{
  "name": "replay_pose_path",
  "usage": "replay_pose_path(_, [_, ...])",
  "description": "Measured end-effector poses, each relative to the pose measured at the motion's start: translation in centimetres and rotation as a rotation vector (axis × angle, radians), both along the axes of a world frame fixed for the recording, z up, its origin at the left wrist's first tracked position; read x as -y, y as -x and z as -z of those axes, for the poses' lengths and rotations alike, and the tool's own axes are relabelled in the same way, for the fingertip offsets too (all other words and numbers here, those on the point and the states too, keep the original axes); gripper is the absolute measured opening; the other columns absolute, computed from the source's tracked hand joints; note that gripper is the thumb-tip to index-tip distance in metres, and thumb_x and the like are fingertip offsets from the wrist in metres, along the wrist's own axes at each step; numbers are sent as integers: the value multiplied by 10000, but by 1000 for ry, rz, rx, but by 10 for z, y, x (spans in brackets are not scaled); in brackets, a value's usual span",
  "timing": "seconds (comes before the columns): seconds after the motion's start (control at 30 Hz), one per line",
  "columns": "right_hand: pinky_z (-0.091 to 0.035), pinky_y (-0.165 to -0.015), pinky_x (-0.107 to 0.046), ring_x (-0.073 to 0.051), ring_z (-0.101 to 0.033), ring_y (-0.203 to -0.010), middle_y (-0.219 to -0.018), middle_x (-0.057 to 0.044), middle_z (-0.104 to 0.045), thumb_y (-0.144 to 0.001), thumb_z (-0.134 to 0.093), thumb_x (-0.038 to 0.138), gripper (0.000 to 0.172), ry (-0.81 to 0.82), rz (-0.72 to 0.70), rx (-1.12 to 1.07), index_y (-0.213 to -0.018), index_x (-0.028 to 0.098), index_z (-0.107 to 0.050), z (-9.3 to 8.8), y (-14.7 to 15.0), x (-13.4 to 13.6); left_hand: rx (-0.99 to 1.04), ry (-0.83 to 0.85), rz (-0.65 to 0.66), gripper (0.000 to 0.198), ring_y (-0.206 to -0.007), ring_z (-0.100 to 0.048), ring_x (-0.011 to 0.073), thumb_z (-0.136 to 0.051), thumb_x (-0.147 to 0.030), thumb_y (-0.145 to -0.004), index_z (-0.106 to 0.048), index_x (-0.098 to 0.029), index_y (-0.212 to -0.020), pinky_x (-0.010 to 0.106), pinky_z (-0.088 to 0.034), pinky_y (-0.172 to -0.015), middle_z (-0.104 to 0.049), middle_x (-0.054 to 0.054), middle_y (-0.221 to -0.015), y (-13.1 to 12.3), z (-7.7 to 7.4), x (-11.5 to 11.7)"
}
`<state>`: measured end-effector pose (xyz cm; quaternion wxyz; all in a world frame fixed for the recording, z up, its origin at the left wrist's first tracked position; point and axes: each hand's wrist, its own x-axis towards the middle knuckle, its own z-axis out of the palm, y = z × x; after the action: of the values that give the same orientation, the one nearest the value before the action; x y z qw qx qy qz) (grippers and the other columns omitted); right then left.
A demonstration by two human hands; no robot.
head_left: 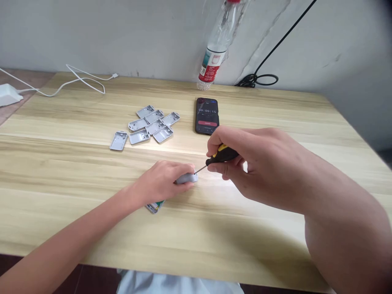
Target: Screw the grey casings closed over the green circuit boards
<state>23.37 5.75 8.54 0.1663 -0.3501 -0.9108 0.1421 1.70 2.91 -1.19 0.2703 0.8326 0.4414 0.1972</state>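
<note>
My left hand (161,179) is closed over a small grey plastic case (187,178) and presses it onto the wooden table (92,228). My right hand (260,163) grips a screwdriver (221,155) with a black and yellow handle. Its thin metal tip touches the right end of the grey case. Under my left wrist lies another small part (154,206) with a green board showing, mostly hidden.
Several grey case halves (150,125) lie in a cluster at the middle back. A black phone (207,115) shows a running timer beside them. A plastic water bottle (217,45) stands at the wall, with a black cable (260,78) to its right and a white cable (82,79) with a charger (9,94) at the left.
</note>
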Motion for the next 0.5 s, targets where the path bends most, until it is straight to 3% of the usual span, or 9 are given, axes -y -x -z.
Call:
replay_pose_path(0.1, [-304, -509, -262, -145, -509, -546, -671, 22, -569, -847, -590, 134, 120, -24, 61, 37, -901, 225, -533, 0, -1, 0, -33, 77, -39, 181, -655, -596, 125, -666, -292, -883, -607, -232, -1044, 229, -373, -587, -692, -38, -824, -1, -3, 0])
replay_pose_path(0.23, [-314, -515, -259, -140, -494, -562, -693, 15, -580, -872, -533, 108, 122, 9, -26, 40, -883, 229, -548, -2, 1, 0, -50, 134, -30, 185, -627, -558, 118, -662, -276, -878, -575, -238, -1037, 230, -345, -581, -642, -60, -768, -2, -8, -1])
replay_pose_path(0.33, [-272, -480, -258, -130, -427, -502, -613, 29, -526, -833, -579, 114, 116, -37, 29, 49, -834, 226, -547, -2, 3, 0, -49, 124, -32, 149, -633, -554, 121, -650, -273, -885, -572, -234, -1005, 233, -339, -584, -623, -60, -741, -2, -9, -1])
replay_pose_path(0.5, [-303, -484, -256, -139, -515, -527, -666, 14, -595, -818, -663, 193, 116, -16, 92, 51, -872, 217, -562, 2, 3, -1, -34, 118, -43, 171, -615, -562, 119, -664, -297, -880, -585, -235, -1018, 231, -360, -574, -640, -55, -751, -2, -7, 0])
